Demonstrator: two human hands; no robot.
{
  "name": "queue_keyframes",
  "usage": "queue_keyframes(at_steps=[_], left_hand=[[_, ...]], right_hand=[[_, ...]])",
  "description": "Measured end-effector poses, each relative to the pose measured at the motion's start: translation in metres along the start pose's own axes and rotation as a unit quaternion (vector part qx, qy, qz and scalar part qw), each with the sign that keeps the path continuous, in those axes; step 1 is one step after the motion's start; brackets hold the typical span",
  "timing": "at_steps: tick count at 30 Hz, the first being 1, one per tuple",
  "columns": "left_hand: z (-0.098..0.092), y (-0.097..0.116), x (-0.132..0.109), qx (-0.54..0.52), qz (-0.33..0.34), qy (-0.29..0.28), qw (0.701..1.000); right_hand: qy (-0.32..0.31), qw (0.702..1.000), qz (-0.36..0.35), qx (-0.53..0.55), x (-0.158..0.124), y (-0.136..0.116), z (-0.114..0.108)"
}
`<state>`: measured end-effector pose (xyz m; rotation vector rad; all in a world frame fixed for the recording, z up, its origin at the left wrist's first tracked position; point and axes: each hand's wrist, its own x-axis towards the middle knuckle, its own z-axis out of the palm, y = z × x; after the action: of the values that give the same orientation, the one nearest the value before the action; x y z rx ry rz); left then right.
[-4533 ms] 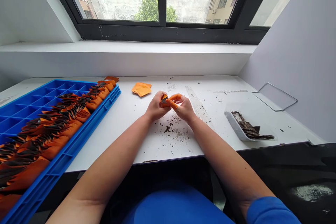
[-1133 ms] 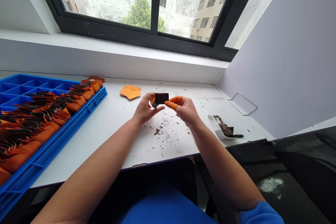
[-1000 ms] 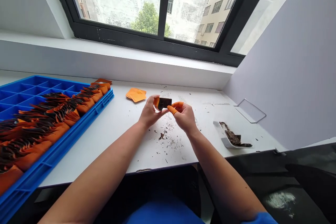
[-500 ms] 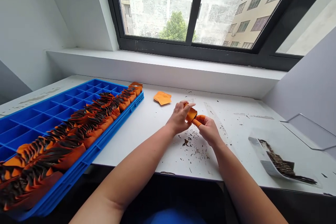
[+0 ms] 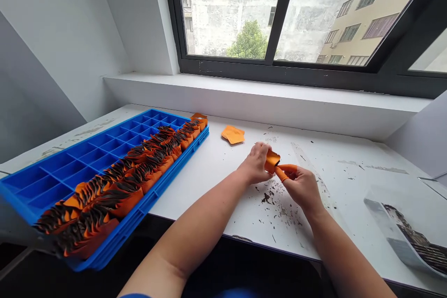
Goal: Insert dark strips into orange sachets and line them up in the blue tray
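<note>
Over the white tabletop, my left hand (image 5: 259, 164) is closed around a small curved orange piece (image 5: 272, 160), like thin paper or sheet, with a dark edge on its right side. My right hand (image 5: 303, 187) meets that piece from the right. Its thumb and forefinger, both covered in orange finger cots (image 5: 287, 172), pinch at the dark lower edge; what exactly lies between the tips is too small to see. Beneath the hands, dark crumbs and flakes (image 5: 268, 198) are scattered. A small stack of flat orange sheets (image 5: 233, 134) lies beyond my left hand.
To the left stands a blue compartment tray (image 5: 167, 178), its near-side rows packed with orange-and-black pieces (image 5: 139, 174). A clear plastic container (image 5: 401, 240) of dark flat strips (image 5: 424, 247) sits at the right. The window sill (image 5: 265, 91) bounds the table at the back.
The camera has turned left, so everything appears shifted to the right. Both hands stay together at the orange piece, with only slight finger movement.
</note>
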<state>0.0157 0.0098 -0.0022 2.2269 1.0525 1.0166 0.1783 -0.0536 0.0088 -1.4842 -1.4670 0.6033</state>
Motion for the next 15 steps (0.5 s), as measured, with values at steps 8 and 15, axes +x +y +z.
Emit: queue_keyframes(at_steps=[8, 15], left_hand=[[0.0015, -0.0008, -0.0002, -0.075, -0.111, -0.045, 0.99], [0.0016, 0.0003, 0.0022, -0.109, -0.192, -0.013, 0.975]], right_hand=[[0.01, 0.998, -0.009, 0.055, 0.0004, -0.0033, -0.0001], [-0.035, 0.997, -0.061, 0.034, -0.0013, 0.0029, 0.0036]])
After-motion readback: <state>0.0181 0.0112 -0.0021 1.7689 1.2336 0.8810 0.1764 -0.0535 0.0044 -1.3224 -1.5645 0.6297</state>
